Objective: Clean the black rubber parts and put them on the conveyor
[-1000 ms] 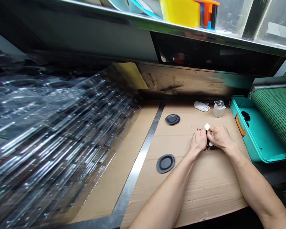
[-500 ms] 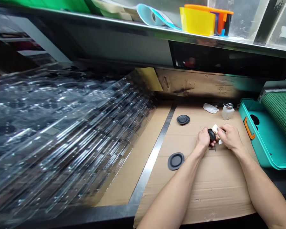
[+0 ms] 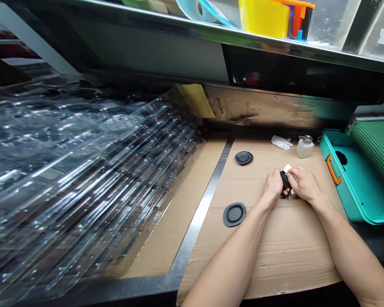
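My left hand [image 3: 274, 182] is closed around a small rounded black part [image 3: 285, 181], held upright just above the cardboard. My right hand [image 3: 303, 182] pinches a white cloth [image 3: 287, 168] and presses it against the right side of that part. Fingers cover much of both. To the left, a dark grey rounded disc-like part [image 3: 234, 214] lies flat on the cardboard beside my left forearm. Farther back lies a similar black part [image 3: 243, 157], which seems to be a stack or to have a rim beneath it.
Behind my hands stand a white pump bottle [image 3: 305, 147] and a crumpled white cloth [image 3: 281, 142]. A teal bin [image 3: 371, 192] with an orange handle is at the right, beside a green conveyor belt [image 3: 379, 149]. Stacked clear plastic trays [image 3: 92, 183] fill the left. A shelf [image 3: 179, 34] overhangs the back.
My right hand has moved left, closing up against the black part with the cloth. My left hand keeps its hold. The whole view has shifted slightly.
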Action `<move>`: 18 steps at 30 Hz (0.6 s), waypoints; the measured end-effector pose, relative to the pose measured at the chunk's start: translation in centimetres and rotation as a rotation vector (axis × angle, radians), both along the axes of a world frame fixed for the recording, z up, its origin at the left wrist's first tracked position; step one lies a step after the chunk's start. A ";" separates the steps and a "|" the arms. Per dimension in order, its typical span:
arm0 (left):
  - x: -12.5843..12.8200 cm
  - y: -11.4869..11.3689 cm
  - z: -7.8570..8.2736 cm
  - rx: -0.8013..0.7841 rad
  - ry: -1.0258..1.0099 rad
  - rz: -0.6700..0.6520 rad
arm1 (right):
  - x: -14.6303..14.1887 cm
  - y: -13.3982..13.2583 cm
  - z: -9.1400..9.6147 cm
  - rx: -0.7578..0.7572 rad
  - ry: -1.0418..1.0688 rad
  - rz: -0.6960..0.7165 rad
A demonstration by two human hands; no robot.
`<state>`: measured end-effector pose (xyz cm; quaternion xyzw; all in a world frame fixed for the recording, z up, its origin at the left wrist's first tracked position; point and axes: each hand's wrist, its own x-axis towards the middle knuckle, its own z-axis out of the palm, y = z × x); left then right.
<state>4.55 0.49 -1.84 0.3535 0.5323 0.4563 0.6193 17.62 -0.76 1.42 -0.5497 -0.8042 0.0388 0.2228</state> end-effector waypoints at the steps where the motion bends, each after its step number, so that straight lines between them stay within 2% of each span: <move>1: 0.0 -0.1 0.1 0.011 0.038 -0.017 | 0.1 0.0 0.0 0.003 -0.018 -0.002; 6: -0.2 -0.8 0.6 0.098 0.256 -0.106 | 0.4 0.1 0.0 0.027 -0.135 0.005; 10: -0.2 -1.2 1.1 0.263 0.404 -0.142 | 0.4 -0.1 0.5 0.091 -0.240 0.044; 14: -0.1 -1.5 1.8 0.428 0.650 -0.183 | 0.2 -0.5 0.9 0.152 -0.325 0.058; 18: -0.1 -1.6 1.9 0.442 0.731 -0.207 | 0.0 -0.5 1.0 0.178 -0.335 0.061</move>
